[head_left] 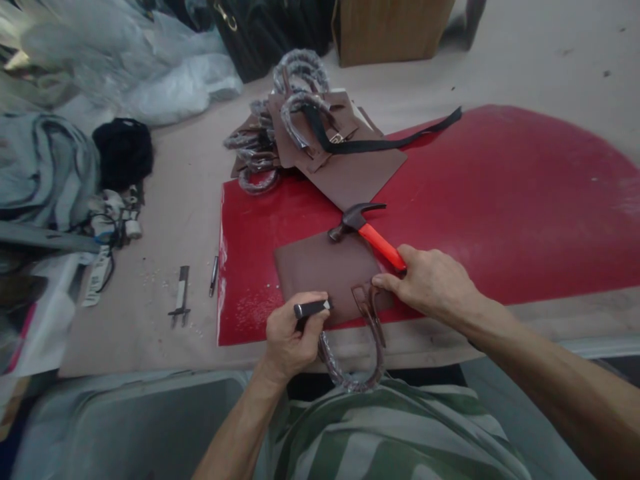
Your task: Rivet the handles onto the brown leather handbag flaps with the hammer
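Note:
A brown leather bag panel point(320, 267) lies flat on a red mat point(500, 200) at the table's near edge. Its curved handle point(353, 383), wrapped in clear plastic, hangs toward me over the edge. My left hand point(295, 337) is closed around a dark metal punch point(311, 309), held over the panel's left part; the punch's lower end is hidden by my fingers. In my right hand point(433, 280) is a claw hammer point(373, 233) with a red-orange grip, gripped low on the handle. The hammer's head is above the panel's far edge, and my right thumb is near the handle's tab.
More brown panels with wrapped handles point(300, 127) are piled at the back, a black strap point(390, 143) across them. To the left lie a pronged tool point(181, 297) and a pen point(214, 277). A cardboard box point(393, 30) and plastic wrapping point(165, 80) are farther back.

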Available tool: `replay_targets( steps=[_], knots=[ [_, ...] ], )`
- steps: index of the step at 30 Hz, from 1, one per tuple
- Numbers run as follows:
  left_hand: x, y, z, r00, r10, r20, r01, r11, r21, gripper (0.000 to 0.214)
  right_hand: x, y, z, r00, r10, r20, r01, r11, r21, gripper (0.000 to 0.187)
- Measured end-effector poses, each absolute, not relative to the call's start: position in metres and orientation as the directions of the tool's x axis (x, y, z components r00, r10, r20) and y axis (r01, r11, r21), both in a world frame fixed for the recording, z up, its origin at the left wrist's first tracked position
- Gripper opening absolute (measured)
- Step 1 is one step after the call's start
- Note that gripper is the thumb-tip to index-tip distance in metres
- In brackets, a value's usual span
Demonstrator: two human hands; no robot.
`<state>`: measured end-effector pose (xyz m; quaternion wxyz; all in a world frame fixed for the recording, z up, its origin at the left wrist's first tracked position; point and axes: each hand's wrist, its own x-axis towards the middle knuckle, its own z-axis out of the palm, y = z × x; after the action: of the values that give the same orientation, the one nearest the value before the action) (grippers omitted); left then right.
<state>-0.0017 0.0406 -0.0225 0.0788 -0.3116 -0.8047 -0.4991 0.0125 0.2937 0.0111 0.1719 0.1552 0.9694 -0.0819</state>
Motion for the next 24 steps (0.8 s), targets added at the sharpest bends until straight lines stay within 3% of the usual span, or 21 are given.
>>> replay_targets(
  steps=[7, 13, 24],
  knots=[
    [-0.003, 0.035, -0.029, -0.891, 0.338, 0.303, 0.415, 0.335, 0.846, 0.013, 0.014, 0.294, 0.01, -0.908, 0.265, -0.324, 0.31, 0.946, -0.094, 0.048],
    [0.0, 0.04, -0.03, -0.781, 0.43, 0.453, 0.589, 0.268, 0.762, 0.02, 0.015, 0.293, 0.012, -0.907, 0.262, -0.33, 0.307, 0.947, -0.092, 0.048],
    [-0.001, 0.052, -0.027, -0.802, 0.409, 0.436, 0.576, 0.335, 0.746, 0.015, 0.017, 0.295, 0.008, -0.919, 0.252, -0.304, 0.296, 0.949, -0.109, 0.049]
  ],
)
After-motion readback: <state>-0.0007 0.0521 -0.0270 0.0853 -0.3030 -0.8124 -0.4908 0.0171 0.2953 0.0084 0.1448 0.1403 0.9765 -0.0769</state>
